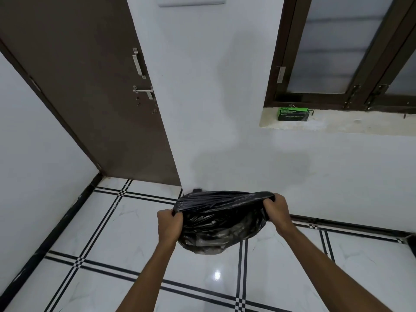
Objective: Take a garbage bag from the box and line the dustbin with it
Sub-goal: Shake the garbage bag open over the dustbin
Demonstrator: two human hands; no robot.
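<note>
A black garbage bag [216,221] is stretched wide between both hands, low in the middle of the head view, just in front of the white wall. My left hand [169,224] grips the bag's left edge and my right hand [277,209] grips its right edge. The bag bulges downward and covers whatever stands under it, so I cannot make out the dustbin itself; only a small dark bit shows at the bag's far rim. The green and black garbage bag box [292,114] lies on the window sill at the upper right.
A brown door [96,91] with a metal handle and latch stands at the left. A dark-framed window [351,52] sits above the stone sill [337,124]. The floor [126,239] is glossy white tile with black stripes.
</note>
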